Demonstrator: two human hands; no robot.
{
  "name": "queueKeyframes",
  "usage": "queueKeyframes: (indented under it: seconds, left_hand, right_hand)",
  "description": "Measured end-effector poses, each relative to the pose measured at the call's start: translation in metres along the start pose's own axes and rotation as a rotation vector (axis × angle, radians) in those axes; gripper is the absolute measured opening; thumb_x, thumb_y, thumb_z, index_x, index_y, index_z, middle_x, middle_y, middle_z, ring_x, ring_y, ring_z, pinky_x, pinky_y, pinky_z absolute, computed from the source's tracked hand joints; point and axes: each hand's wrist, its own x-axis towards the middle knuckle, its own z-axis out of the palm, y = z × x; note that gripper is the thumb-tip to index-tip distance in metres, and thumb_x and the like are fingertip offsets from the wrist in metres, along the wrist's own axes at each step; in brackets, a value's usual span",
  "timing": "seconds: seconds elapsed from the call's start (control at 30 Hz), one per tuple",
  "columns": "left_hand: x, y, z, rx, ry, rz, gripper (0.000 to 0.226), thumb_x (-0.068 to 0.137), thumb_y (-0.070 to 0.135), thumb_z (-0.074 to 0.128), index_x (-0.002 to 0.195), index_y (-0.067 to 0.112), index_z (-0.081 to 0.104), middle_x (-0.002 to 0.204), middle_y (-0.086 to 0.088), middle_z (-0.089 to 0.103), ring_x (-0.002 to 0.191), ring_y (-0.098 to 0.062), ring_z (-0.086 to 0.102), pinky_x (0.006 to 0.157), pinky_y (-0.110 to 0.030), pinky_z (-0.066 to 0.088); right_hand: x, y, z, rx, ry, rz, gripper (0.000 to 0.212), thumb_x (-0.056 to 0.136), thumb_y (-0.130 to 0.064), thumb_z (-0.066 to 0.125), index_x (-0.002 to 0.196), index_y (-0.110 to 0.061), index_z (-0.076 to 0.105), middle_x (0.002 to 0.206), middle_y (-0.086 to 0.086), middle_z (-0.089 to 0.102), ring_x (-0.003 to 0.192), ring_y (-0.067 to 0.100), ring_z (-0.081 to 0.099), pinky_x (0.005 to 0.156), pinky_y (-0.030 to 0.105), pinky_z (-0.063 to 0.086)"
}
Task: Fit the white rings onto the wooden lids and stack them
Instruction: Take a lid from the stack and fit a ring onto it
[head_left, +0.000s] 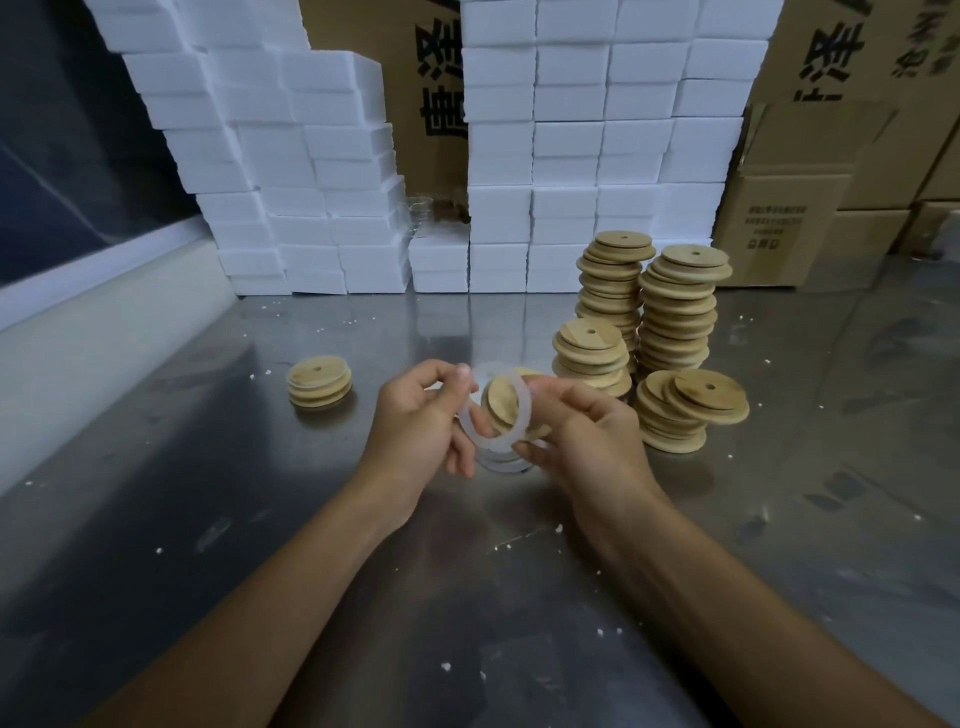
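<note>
Together, both hands are working at frame centre: left hand (423, 421) pinching the white ring (497, 410), right hand (582, 441) gripping the wooden lid (503, 404).

Scene dimly lit, cool overall cast. Soft glare and smeared reflections seen on steel tabletop (519, 322) just before foam block stack (498, 156). Foam blocks rendered brightest, slightly washed out. Strong wide-angle bending noted at frame edges, far from stack. Printing on cardboard cartons (779, 218) right of stack blurred. Shadows faint, diffuse.
</note>
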Motion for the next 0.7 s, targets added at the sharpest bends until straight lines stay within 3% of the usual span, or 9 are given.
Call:
queueKeyframes:
  seconds: [0.1,0.2,0.27,0.47,0.6,0.7]
  left_hand:
    - [-0.002,-0.005,0.003,0.219,0.026,0.094,0.024,0.101,0.026,0.048,0.087,0.009,0.057,0.046,-0.006,0.060,0.032,-0.022,0.051,0.037,-0.022,0.037]
    - [-0.004,-0.007,0.006,0.344,0.031,0.152,0.022,0.101,0.028,0.048,0.086,0.014,0.057,0.047,-0.004,0.061,0.032,-0.018,0.054,0.034,-0.021,0.037]
    - [-0.005,-0.009,0.007,0.366,0.029,0.163,0.020,0.100,0.028,0.049,0.087,0.015,0.057,0.048,-0.002,0.062,0.035,-0.016,0.056,0.036,-0.020,0.039]
    - [-0.002,-0.016,0.008,0.460,0.077,0.243,0.015,0.096,0.025,0.059,0.083,0.017,0.061,0.075,0.000,0.066,0.063,-0.019,0.065,0.054,-0.037,0.054]
    - [-0.002,-0.018,0.011,0.296,0.050,0.151,0.009,0.089,0.022,0.070,0.081,0.018,0.067,0.083,0.002,0.070,0.074,-0.018,0.072,0.056,-0.036,0.060]
    - [-0.001,-0.016,0.009,0.292,0.113,0.182,0.009,0.082,0.023,0.077,0.077,0.022,0.071,0.082,0.005,0.073,0.079,-0.010,0.071,0.067,-0.024,0.057]
  right_hand:
    - [-0.001,-0.001,0.001,-0.124,-0.020,-0.040,0.038,0.096,-0.046,0.059,0.084,-0.016,0.079,0.087,0.007,0.077,0.083,0.022,0.075,0.062,0.033,0.059]
    - [-0.002,0.003,0.002,-0.315,-0.001,-0.227,0.032,0.098,-0.032,0.060,0.086,-0.006,0.073,0.086,0.017,0.073,0.084,0.034,0.069,0.078,0.055,0.058]
    - [-0.002,0.007,0.001,-0.360,-0.002,-0.303,0.027,0.100,-0.025,0.058,0.088,-0.003,0.069,0.085,0.017,0.071,0.086,0.039,0.067,0.076,0.059,0.055]
    - [0.001,0.011,-0.005,-0.466,0.033,-0.400,0.017,0.100,-0.024,0.058,0.090,-0.014,0.069,0.077,0.006,0.072,0.076,0.027,0.069,0.068,0.055,0.056]
    - [0.001,0.014,-0.009,-0.548,0.037,-0.452,0.012,0.099,-0.026,0.058,0.090,-0.027,0.065,0.073,0.001,0.071,0.069,0.018,0.068,0.066,0.049,0.057]
    - [0.002,0.016,-0.010,-0.594,0.001,-0.452,0.004,0.099,-0.028,0.058,0.097,-0.029,0.061,0.072,-0.005,0.070,0.068,0.010,0.066,0.062,0.037,0.055]
